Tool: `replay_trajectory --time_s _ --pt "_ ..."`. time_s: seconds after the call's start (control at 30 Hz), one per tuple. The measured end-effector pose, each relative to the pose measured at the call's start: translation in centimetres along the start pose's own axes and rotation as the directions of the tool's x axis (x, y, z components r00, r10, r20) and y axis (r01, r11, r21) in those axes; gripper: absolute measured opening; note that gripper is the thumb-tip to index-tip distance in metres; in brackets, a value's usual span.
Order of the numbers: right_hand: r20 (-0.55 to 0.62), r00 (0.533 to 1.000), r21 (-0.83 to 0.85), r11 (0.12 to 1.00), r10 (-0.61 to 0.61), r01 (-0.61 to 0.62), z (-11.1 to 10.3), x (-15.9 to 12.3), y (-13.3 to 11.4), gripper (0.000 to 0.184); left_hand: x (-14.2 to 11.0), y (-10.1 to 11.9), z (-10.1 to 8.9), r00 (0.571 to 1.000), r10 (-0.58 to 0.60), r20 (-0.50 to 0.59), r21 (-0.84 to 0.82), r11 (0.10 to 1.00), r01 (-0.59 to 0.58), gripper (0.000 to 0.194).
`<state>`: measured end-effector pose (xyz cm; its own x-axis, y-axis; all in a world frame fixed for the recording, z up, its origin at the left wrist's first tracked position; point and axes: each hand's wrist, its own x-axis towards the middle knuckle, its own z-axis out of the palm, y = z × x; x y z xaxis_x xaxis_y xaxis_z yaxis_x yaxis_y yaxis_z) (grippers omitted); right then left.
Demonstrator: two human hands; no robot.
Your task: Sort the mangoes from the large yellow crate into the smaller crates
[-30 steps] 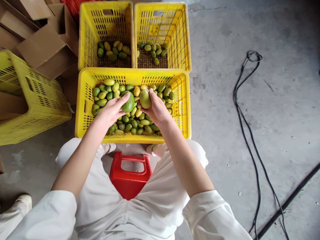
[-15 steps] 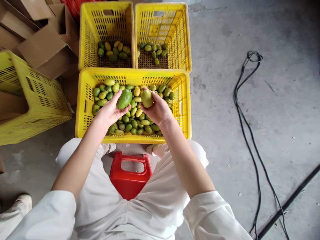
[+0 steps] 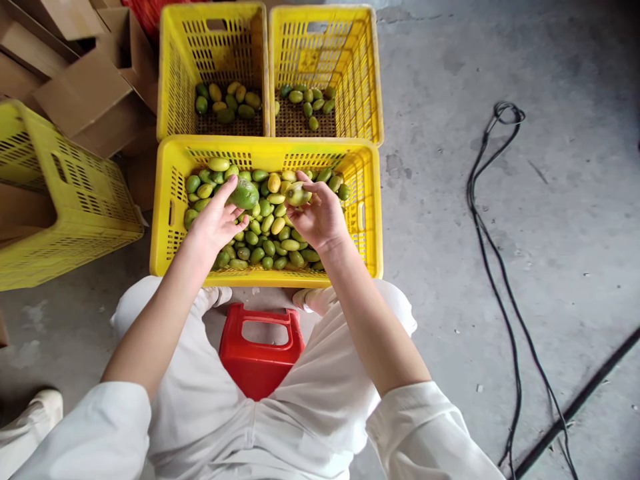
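A large yellow crate (image 3: 373, 220) sits in front of my knees with many green and yellow-green oval fruits (image 3: 267, 248) in it. Over its left half, my left hand (image 3: 216, 223) holds a dark green oval fruit (image 3: 245, 194) between thumb and fingers. My right hand (image 3: 320, 217) grips a paler yellow-green fruit (image 3: 298, 193) at about the same height, its long side lying across. The two held fruits are apart. What kind of fruit they are, I cannot tell for sure.
Behind stand two yellow crates, the left one (image 3: 163, 80) and the right one (image 3: 376, 73), each with several fruits. Another yellow crate (image 3: 95, 180) and cardboard boxes (image 3: 95, 93) are at left. A red stool (image 3: 260, 363) is between my legs; black cable (image 3: 483, 220) lies right.
Both fruits have turned in my hands: the right one now lies sideways. The left fruit has moved slightly left, and my left fingers have spread a little.
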<state>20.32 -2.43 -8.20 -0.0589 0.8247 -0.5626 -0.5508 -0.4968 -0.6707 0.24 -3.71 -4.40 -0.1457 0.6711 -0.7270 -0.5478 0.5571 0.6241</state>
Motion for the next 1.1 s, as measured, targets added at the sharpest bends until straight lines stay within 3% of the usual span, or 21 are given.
replay_trajectory --time_s 0.17,0.63,0.77,0.93,1.1 --pt "-0.005 1.000 0.010 1.000 0.018 -0.018 0.3 -0.3 -0.4 0.033 -0.3 0.2 0.4 0.999 -0.049 0.014 -0.050 0.997 0.050 0.027" --pt "-0.006 1.000 0.016 1.000 -0.027 0.027 1.1 -0.2 -0.5 0.031 -0.9 0.4 0.1 0.993 -0.074 0.091 0.069 0.995 0.068 0.037" --pt "-0.006 1.000 0.029 0.999 -0.018 0.018 1.7 -0.6 -0.8 0.030 -1.6 0.7 0.5 0.994 -0.042 0.100 0.021 0.999 0.040 0.037" --pt "0.034 0.999 0.038 0.999 0.013 -0.014 1.4 -0.9 -0.9 0.035 -1.9 0.6 0.4 0.997 0.026 0.071 0.017 0.999 -0.027 0.021" --pt "0.087 0.996 0.070 0.997 0.037 -0.043 1.2 -0.9 -0.5 0.043 -1.6 0.3 0.0 0.988 0.045 0.148 0.017 0.999 -0.048 0.028"
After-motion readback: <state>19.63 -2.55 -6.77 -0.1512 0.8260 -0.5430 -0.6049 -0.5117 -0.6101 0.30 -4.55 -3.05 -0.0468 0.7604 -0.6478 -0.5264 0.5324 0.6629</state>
